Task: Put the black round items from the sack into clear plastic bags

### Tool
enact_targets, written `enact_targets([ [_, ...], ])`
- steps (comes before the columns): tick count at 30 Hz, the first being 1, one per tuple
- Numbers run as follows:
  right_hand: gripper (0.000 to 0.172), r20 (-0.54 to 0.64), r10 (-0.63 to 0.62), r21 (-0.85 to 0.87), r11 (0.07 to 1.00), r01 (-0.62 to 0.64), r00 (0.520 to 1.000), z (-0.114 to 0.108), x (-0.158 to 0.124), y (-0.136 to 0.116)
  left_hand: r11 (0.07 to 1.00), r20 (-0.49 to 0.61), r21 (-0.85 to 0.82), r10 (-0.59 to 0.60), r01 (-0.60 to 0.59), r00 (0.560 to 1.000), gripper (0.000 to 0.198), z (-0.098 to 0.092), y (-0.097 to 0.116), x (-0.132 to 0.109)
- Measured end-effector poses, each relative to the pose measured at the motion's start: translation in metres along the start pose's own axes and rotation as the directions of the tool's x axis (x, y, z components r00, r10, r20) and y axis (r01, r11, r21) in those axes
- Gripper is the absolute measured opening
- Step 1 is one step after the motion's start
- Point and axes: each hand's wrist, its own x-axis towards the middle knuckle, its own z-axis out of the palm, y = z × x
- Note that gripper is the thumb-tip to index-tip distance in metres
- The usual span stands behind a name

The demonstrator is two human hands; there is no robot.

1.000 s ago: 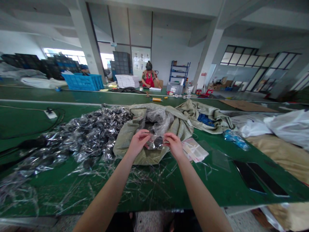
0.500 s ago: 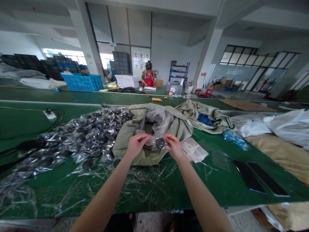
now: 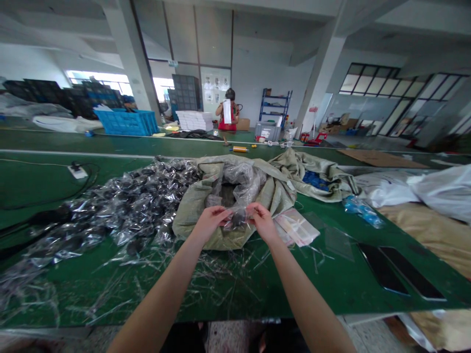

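Between my two hands is a small clear plastic bag (image 3: pixel 239 216) with a dark round piece inside. My left hand (image 3: pixel 212 218) pinches its left side, and my right hand (image 3: pixel 260 219) pinches the other side. Both hands are over the front of an open olive woven sack (image 3: pixel 191 211), lined with clear plastic; its inside looks dark. To the left lies a large heap of dark pieces in clear bags (image 3: pixel 140 201). Beside my right hand is a stack of flat clear bags (image 3: pixel 300 227).
Thin plastic strips (image 3: pixel 206 279) litter the green table (image 3: pixel 294 289). Two phones (image 3: pixel 410 272) lie at the right, near blue wrapped pieces (image 3: pixel 362 211). A second sack (image 3: pixel 331 181) stands behind. Across the table, a person (image 3: pixel 228 115) stands near a blue crate (image 3: pixel 127 122).
The bagged dark piece has shifted slightly left between my hands, which keep pinching the bag. Across the room, the person has lifted a white sheet-like item off the table.
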Motion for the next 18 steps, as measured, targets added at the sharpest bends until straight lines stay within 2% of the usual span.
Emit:
enact_targets([
  [7,0.018,-0.025,-0.067,0.012,0.998,0.068,0.997,-0.001,-0.001,0.003,0.997,-0.026,-0.082,-0.007,0.005,1.000,0.041,-0.007,-0.003,0.001],
  [13,0.017,-0.052,-0.128,-0.030,0.992,0.126,0.990,0.001,-0.001,0.006,0.994,-0.009,-0.104,-0.031,0.030,0.999,0.039,-0.002,-0.003,-0.004],
  [18,0.017,-0.014,-0.217,-0.085,0.973,0.215,0.976,0.000,-0.002,0.006,0.988,-0.103,-0.156,-0.026,0.009,0.994,0.044,0.005,-0.002,-0.007],
])
